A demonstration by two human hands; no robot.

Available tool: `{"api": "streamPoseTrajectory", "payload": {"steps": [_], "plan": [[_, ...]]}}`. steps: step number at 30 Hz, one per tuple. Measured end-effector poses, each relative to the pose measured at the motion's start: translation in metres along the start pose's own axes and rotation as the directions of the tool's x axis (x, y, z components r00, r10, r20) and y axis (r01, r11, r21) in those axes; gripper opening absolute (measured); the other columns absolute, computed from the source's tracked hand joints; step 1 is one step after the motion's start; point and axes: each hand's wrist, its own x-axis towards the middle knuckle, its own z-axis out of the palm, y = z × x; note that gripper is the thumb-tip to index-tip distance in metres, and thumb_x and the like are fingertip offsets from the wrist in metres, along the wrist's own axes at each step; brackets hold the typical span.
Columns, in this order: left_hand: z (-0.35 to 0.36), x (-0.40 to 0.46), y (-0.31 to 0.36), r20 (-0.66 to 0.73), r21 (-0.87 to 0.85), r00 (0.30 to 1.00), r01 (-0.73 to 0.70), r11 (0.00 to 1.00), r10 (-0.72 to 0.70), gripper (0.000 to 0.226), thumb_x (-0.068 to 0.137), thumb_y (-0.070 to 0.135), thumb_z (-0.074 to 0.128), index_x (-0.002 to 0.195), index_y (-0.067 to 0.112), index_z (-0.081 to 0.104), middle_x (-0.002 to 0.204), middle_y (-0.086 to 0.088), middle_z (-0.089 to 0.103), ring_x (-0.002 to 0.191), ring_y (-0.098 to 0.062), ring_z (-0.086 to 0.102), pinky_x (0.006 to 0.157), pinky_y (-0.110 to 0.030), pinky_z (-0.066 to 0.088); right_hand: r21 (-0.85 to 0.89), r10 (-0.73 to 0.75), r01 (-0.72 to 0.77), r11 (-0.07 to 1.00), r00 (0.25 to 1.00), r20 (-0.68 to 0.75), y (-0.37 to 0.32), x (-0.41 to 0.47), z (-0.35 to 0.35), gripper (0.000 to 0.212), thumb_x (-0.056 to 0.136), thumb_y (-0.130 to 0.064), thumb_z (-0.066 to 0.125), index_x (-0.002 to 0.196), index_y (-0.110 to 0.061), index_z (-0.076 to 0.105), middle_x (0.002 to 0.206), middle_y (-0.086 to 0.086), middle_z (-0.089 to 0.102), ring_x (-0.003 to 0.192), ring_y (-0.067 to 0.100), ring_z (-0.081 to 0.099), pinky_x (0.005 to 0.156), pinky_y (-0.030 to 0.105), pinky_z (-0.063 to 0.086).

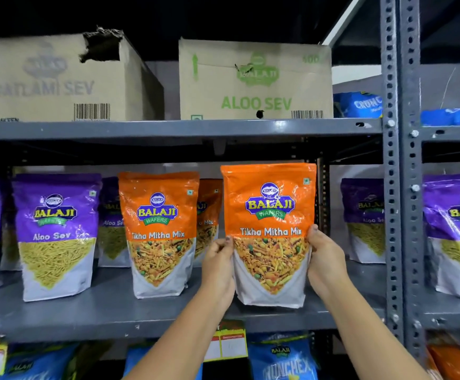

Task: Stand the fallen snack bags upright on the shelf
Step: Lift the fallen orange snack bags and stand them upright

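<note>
An orange Tikha Mitha Mix bag stands upright near the front edge of the grey middle shelf. My left hand grips its left edge and my right hand grips its right edge, both at mid-height. A second orange bag stands upright to the left, with a third orange bag partly hidden behind. Purple Aloo Sev bags stand further left, and one more purple bag stands at the back right.
Two cardboard boxes sit on the upper shelf. A perforated steel upright divides this bay from the right bay, which holds another purple bag. Blue snack bags fill the lower shelf.
</note>
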Motion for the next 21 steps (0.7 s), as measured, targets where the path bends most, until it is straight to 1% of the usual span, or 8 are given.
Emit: {"api": "streamPoseTrajectory", "payload": {"steps": [2, 5, 9, 11, 13, 15, 18, 21], "plan": [[0.006, 0.005, -0.003, 0.002, -0.001, 1.0, 0.014, 1.0, -0.014, 0.025, 0.097, 0.015, 0.055, 0.072, 0.012, 0.055, 0.075, -0.001, 0.058, 0.074, -0.018, 0.053, 0.073, -0.03, 0.044, -0.021, -0.002, 0.002, 1.0, 1.0, 0.003, 0.0, 0.012, -0.002, 0.036, 0.096, -0.025, 0.061, 0.12, 0.002, 0.067, 0.116, 0.02, 0.073, 0.102, 0.033, 0.07, 0.097, 0.054, 0.052], [0.017, 0.016, -0.007, -0.033, 0.044, 0.999, 0.0, 0.999, 0.001, 0.026, 0.098, 0.016, 0.053, 0.072, 0.012, 0.054, 0.077, 0.002, 0.06, 0.073, -0.012, 0.055, 0.063, -0.024, 0.043, -0.066, 0.005, -0.003, 0.998, 1.0, 0.031, -0.001, 0.031, -0.003, 0.039, 0.097, -0.025, 0.06, 0.124, 0.002, 0.065, 0.12, 0.021, 0.071, 0.108, 0.034, 0.069, 0.099, 0.051, 0.051], [0.026, 0.034, -0.018, -0.085, 0.115, 0.996, -0.007, 0.993, 0.017, 0.023, 0.098, 0.023, 0.053, 0.078, 0.014, 0.057, 0.079, 0.004, 0.061, 0.079, -0.015, 0.056, 0.062, -0.024, 0.043, -0.134, 0.016, -0.01, 0.991, 0.999, 0.046, 0.006, 0.057, -0.007, 0.051, 0.089, -0.038, 0.064, 0.129, -0.006, 0.064, 0.122, 0.014, 0.072, 0.115, 0.032, 0.067, 0.104, 0.053, 0.047], [0.024, 0.04, -0.028, -0.111, 0.135, 0.994, 0.029, 0.99, -0.014, 0.021, 0.099, 0.024, 0.052, 0.082, 0.014, 0.06, 0.083, 0.001, 0.064, 0.083, -0.017, 0.06, 0.062, -0.025, 0.045, -0.198, 0.035, -0.019, 0.98, 0.996, 0.077, 0.013, 0.062, -0.01, 0.046, 0.088, -0.038, 0.063, 0.123, -0.01, 0.068, 0.119, 0.01, 0.074, 0.112, 0.028, 0.069, 0.099, 0.046, 0.052], [0.019, 0.035, -0.034, -0.15, 0.156, 0.988, 0.058, 0.986, -0.035, 0.017, 0.099, 0.019, 0.052, 0.09, 0.014, 0.067, 0.089, 0.001, 0.066, 0.087, -0.019, 0.063, 0.064, -0.025, 0.047, -0.345, 0.033, 0.0, 0.938, 0.995, 0.092, 0.022, 0.052, -0.015, 0.025, 0.1, -0.03, 0.052, 0.111, -0.016, 0.07, 0.107, 0.001, 0.075, 0.098, 0.016, 0.069, 0.08, 0.029, 0.054], [0.016, 0.029, -0.043, -0.157, 0.183, 0.986, 0.078, 0.98, -0.049, 0.022, 0.099, 0.014, 0.048, 0.104, 0.016, 0.07, 0.096, 0.002, 0.067, 0.089, -0.018, 0.062, 0.068, -0.025, 0.048, -0.511, 0.023, 0.044, 0.859, 0.992, 0.125, 0.036, 0.049, -0.03, 0.023, 0.104, -0.025, 0.046, 0.111, -0.019, 0.067, 0.106, -0.007, 0.071, 0.097, 0.008, 0.064, 0.075, 0.018, 0.049], [0.015, 0.017, -0.058, -0.077, 0.181, 0.991, 0.123, 0.976, -0.11, 0.026, 0.101, 0.019, 0.043, 0.117, 0.014, 0.063, 0.105, 0.005, 0.065, 0.101, -0.018, 0.056, 0.084, -0.03, 0.043, -0.648, 0.068, 0.061, 0.759, 0.983, 0.173, 0.051, 0.047, -0.05, 0.029, 0.104, -0.031, 0.045, 0.116, -0.015, 0.066, 0.117, 0.0, 0.071, 0.112, 0.017, 0.063, 0.092, 0.029, 0.048], [0.012, 0.012, -0.072, 0.054, 0.238, 0.993, 0.086, 0.967, -0.101, 0.033, 0.102, 0.028, 0.04, 0.126, 0.015, 0.059, 0.125, 0.004, 0.064, 0.111, -0.013, 0.058, 0.091, -0.029, 0.041, -0.701, 0.065, 0.057, 0.711, 0.987, 0.146, 0.048, 0.042, -0.048, 0.034, 0.105, -0.032, 0.04, 0.115, -0.009, 0.064, 0.112, 0.005, 0.068, 0.102, 0.02, 0.061, 0.082, 0.029, 0.044]]}}
